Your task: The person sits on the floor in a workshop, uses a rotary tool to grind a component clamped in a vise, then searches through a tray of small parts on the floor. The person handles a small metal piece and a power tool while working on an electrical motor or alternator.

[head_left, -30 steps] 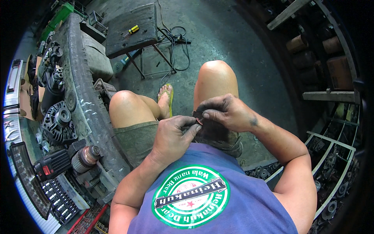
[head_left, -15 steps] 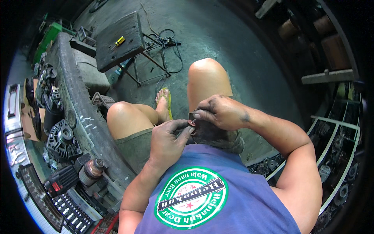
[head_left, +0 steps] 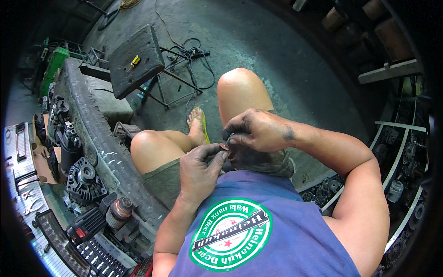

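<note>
Above my lap, both hands meet with their fingertips almost touching. My left hand (head_left: 199, 170) pinches a small reddish round piece, like a washer (head_left: 224, 146), between thumb and forefinger. Close against it, my right hand (head_left: 259, 131) is closed in a pinch, its fingers blackened with grime. A sliver of something small and greyish shows at its fingertips, too small to name. Beneath my hands, a dark, stained patch of cloth (head_left: 258, 159) covers my right thigh.
To the left runs a worn workbench (head_left: 99, 134) bearing an alternator (head_left: 86, 177), a copper-wound armature (head_left: 121, 210) and a socket set (head_left: 99, 256). Ahead stands a stool (head_left: 138, 69) with a yellow-handled screwdriver (head_left: 135, 61) on top, beside tangled black cable (head_left: 196, 57). A parts rack (head_left: 397, 180) lines the right.
My right fingertips have come down closer to the reddish piece, and the dark flat bit they showed before is now mostly hidden. The whole view has shifted slightly.
</note>
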Available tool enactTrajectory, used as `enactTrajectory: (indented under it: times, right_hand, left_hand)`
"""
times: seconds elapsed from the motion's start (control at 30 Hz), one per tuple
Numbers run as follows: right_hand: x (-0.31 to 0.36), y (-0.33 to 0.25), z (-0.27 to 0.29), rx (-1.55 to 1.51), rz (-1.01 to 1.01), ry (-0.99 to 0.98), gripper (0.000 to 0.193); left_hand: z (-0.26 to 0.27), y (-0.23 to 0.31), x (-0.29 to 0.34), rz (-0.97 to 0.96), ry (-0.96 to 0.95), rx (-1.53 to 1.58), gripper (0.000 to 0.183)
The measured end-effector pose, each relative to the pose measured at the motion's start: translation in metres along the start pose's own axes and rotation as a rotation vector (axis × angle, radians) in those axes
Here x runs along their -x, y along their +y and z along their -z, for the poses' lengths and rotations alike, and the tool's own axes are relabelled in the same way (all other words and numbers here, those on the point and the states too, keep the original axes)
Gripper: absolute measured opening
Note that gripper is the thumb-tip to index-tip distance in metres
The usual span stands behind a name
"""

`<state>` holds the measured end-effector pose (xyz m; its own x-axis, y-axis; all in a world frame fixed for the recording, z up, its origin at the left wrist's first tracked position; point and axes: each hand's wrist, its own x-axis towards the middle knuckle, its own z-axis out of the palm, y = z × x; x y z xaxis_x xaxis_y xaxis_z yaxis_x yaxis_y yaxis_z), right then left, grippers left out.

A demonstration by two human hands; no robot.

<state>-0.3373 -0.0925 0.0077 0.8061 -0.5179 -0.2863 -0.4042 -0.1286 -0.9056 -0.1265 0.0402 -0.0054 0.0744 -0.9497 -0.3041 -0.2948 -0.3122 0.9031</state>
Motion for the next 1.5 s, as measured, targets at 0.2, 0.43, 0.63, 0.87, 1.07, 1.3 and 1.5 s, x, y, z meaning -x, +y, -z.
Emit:
enactTrajectory:
  times: [0.2,0.43,0.63,0.87,1.07,1.3,1.5]
  right_hand:
    - [-0.007,-0.009,0.003,0.078,-0.147,-0.07,0.027]
    - [-0.004,-0.004,-0.006,-0.12,-0.013,0.068,0.024]
    - [0.001,0.004,-0.005,-0.151,0.02,0.029,0.023]
    - [-0.003,-0.001,-0.002,0.046,-0.076,-0.025,0.028]
    - [-0.007,-0.003,-0.003,0.013,-0.197,-0.055,0.03]
    - [-0.002,0.004,-0.004,-0.121,-0.013,0.031,0.024]
    - [-0.001,0.0,0.001,0.024,-0.033,-0.02,0.024]
  left_hand:
    - [0.0,0.003,0.002,-0.097,-0.003,-0.119,0.019]
    - [-0.001,-0.003,0.001,0.03,0.03,0.012,0.019]
    - [-0.002,-0.005,0.002,0.05,0.034,0.056,0.021]
    - [-0.001,-0.003,0.003,0.021,0.028,-0.033,0.021]
    - [0.0,-0.005,0.003,0.077,0.051,0.007,0.022]
    - [0.0,0.002,0.002,0.114,0.019,0.035,0.022]
    - [-0.003,0.002,-0.002,0.037,-0.006,0.111,0.017]
